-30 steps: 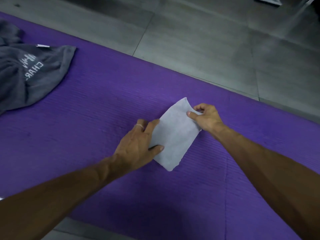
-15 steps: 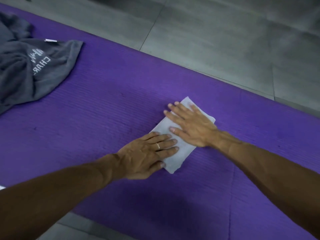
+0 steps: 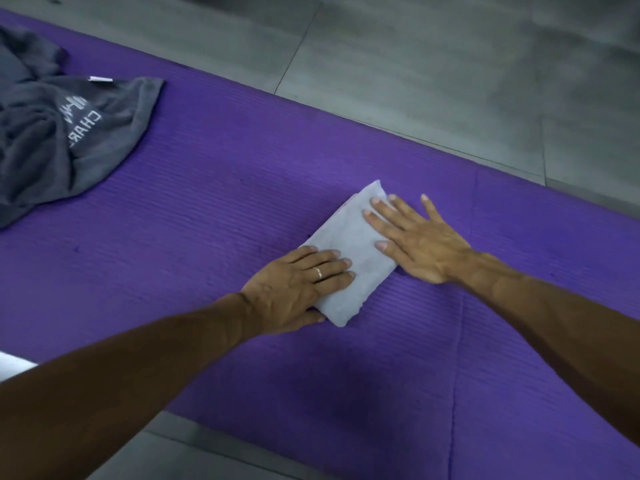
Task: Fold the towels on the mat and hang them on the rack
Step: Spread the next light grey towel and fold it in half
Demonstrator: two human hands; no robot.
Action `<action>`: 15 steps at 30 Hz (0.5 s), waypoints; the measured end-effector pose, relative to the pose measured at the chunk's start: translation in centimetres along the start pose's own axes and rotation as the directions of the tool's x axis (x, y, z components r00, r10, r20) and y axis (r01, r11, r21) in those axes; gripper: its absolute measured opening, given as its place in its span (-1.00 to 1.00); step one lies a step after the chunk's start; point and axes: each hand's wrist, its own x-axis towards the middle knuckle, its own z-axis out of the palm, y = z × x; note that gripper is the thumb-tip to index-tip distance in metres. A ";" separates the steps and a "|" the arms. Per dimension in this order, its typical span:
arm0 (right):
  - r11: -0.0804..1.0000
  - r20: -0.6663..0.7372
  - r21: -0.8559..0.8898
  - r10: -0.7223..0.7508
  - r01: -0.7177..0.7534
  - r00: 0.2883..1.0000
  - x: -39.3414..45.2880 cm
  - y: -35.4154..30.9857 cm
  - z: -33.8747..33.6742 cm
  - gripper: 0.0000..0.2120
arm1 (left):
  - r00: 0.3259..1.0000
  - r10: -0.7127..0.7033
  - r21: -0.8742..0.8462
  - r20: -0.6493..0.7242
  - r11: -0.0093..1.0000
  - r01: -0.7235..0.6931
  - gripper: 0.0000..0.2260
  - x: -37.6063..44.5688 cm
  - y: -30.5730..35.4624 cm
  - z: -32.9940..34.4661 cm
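Observation:
A small pale grey towel (image 3: pixel 353 244), folded into a narrow rectangle, lies slantwise in the middle of the purple mat (image 3: pixel 214 209). My left hand (image 3: pixel 298 289) lies flat with straight fingers on the towel's near left end; a ring shows on one finger. My right hand (image 3: pixel 415 240) presses flat with spread fingers on the towel's right side, its palm partly on the mat. A dark grey towel (image 3: pixel 59 140) with white lettering lies crumpled at the mat's far left. No rack is in view.
Grey tiled floor (image 3: pixel 415 71) runs beyond the mat's far edge and shows again at the near left corner. A seam crosses the mat on the right. A white patch sits at the left edge.
One second ago both hands pinched the towel's edges. They then laid flat on it, and since half a second ago my right hand has slid rightward across the towel toward its edge.

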 end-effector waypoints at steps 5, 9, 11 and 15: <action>0.997 -0.154 0.023 -0.075 0.079 0.985 -0.8 -1.4 -2.1 -0.40 | 0.997 -0.033 -0.108 -0.068 0.994 0.026 -0.49 0.9 0.0 -1.2; 0.972 -0.096 0.179 -0.139 0.155 0.986 -2.8 -3.0 -2.9 -0.29 | 0.942 -0.336 -0.476 -0.016 0.831 0.289 -0.49 1.8 -0.6 -4.5; 0.971 -0.109 0.210 -0.091 0.112 0.990 -2.9 -3.2 -3.2 -0.19 | 0.899 -0.436 -0.617 0.028 0.700 0.359 -0.52 2.4 -0.9 -6.0; 0.939 -0.366 0.342 0.109 0.025 0.924 -1.8 -4.0 -4.4 -0.48 | 0.849 -0.512 -0.802 0.131 0.448 0.394 -0.65 3.1 -1.2 -8.3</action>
